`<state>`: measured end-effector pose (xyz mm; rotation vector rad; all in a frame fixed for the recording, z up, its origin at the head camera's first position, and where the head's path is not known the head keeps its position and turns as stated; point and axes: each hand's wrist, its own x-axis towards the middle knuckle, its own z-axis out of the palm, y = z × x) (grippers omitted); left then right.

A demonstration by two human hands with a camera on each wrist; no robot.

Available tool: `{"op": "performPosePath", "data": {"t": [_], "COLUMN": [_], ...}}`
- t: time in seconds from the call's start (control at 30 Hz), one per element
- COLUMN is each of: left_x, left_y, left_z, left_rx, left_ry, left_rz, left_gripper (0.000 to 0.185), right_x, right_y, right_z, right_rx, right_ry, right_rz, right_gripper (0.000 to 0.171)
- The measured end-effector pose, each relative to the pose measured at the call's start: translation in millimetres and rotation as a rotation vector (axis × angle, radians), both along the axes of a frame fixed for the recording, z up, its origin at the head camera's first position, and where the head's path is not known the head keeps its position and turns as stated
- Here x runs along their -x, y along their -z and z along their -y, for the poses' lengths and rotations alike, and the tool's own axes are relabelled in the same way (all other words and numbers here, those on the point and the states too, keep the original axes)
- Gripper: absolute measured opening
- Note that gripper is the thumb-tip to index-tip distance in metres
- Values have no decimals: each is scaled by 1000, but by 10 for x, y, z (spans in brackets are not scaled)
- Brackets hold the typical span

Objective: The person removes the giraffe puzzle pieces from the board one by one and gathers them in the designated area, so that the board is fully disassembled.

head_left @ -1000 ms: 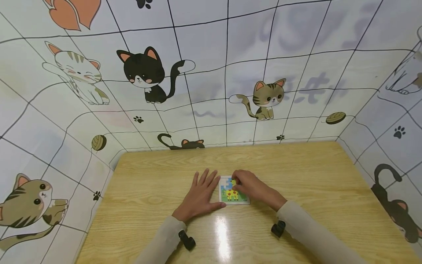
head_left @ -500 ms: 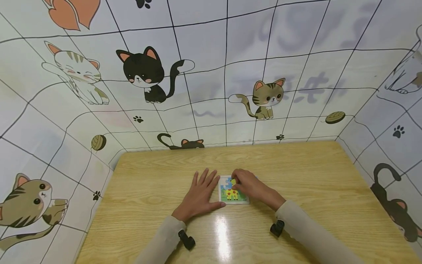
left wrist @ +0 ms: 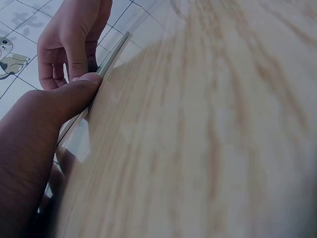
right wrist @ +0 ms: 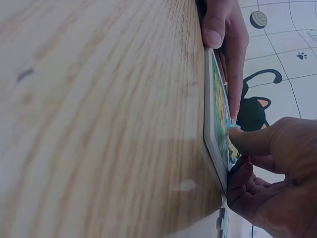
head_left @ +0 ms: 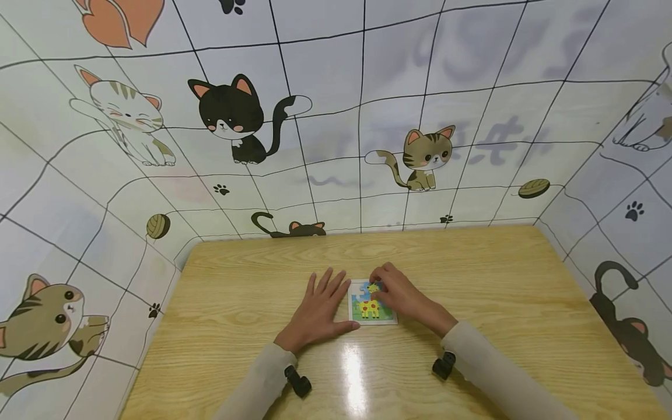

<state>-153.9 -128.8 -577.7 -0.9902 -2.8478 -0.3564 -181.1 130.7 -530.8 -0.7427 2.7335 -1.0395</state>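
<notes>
As the head view looks forward and down, a person's two bare hands meet around a small jigsaw puzzle (head_left: 370, 312) lying flat near the middle of a light wood counter (head_left: 252, 286). Its white border frames a yellow giraffe with red spots on blue and green, and a white patch shows at its far left part. The left hand (head_left: 317, 318) lies palm down on the puzzle's left, fingers straight and spread wide, its index fingertip beside the left edge and its thumb at the near left corner. The right hand (head_left: 399, 294) comes in from the right, thumb and forefinger bent in a narrow grip around the giraffe's head. Beige sleeves (head_left: 488, 364) cover both arms, each with a small black device (head_left: 297, 382) at the wrist. Behind the counter, a white wall (head_left: 336, 134) carries black grid lines and cartoon cats.

From the left wrist, the left thumb reaches to the puzzle's thin edge; just beyond it, the right hand's fingers point downward, curled.

From the right wrist, the right thumb touches the picture side of the puzzle, the other fingers curled by its right edge; whether this grip pinches a piece, I cannot tell. Just beyond that edge lies a notched piece (right wrist: 221, 218).
</notes>
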Motion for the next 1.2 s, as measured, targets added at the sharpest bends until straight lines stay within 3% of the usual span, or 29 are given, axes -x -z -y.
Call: {"op": "performPosePath", "data": {"t": [0.37, 0.67, 0.9, 1.2], "left_x": [-2, 0, -23, -26], "left_y": [-6, 33, 19, -9], "left_z": [1, -4, -1, 0], "left_rx": [9, 18, 14, 8], "left_ry": [-1, -12, -11, 0], "left_rz": [-4, 7, -1, 4], "left_gripper": [100, 101, 100, 102], "right_x": [-26, -42, -46, -49], "right_y": [-14, 12, -52, -118], "right_z": [13, -2, -35, -186], "right_rx": [117, 144, 165, 218], "right_ry": [73, 71, 98, 127], "right_rz": [68, 19, -44, -57], "right_gripper": [14, 12, 11, 10]}}
